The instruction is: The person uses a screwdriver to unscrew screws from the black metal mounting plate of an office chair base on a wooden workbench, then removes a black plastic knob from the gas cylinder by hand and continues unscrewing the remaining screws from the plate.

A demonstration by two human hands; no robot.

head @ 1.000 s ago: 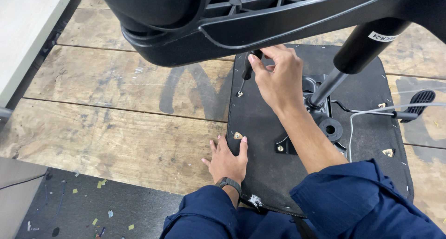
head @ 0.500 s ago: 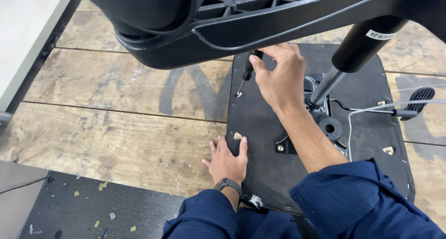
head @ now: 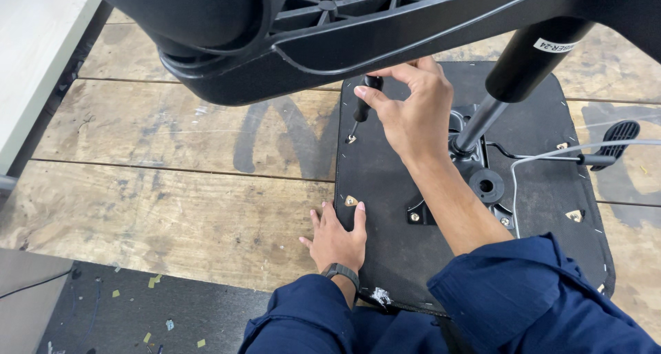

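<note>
Screwdriver (head: 363, 109) — black handle, thin shaft — stands nearly upright with its tip on a small metal fitting (head: 351, 139) at the far-left corner of the black seat underside (head: 385, 257). Right hand (head: 413, 116) has its grip clamped on the top of the handle, thumb and fingers wrapped round it. Left hand (head: 336, 240) lies flat, fingers spread, its grip apart and holding nothing, pressing the seat's near-left edge, thumb just beside a second brass-coloured corner fitting (head: 352, 201).

Progress, as a judgement: the metal mechanism plate (head: 475, 182) already sits at the seat's middle, with screw heads showing at its near corners, so that part looks fastened. The gas cylinder (head: 496, 99) is set into the plate, tilted up and away toward the black plastic chair base (head: 330, 30) that fills the top of the view. A lever with a ribbed paddle (head: 616, 137) and a grey cable (head: 551, 158) run off to the right. The corner now under the tool looks like the one in work; a further fitting (head: 573, 215) on the right side has no tool on it, and whether it is tight cannot be told.

Containers — none in view; no tray or box of screws.

Seat rests on a worn plywood table (head: 172, 202). Dark floor (head: 138, 319) with bits of paper scrap lies below.
</note>
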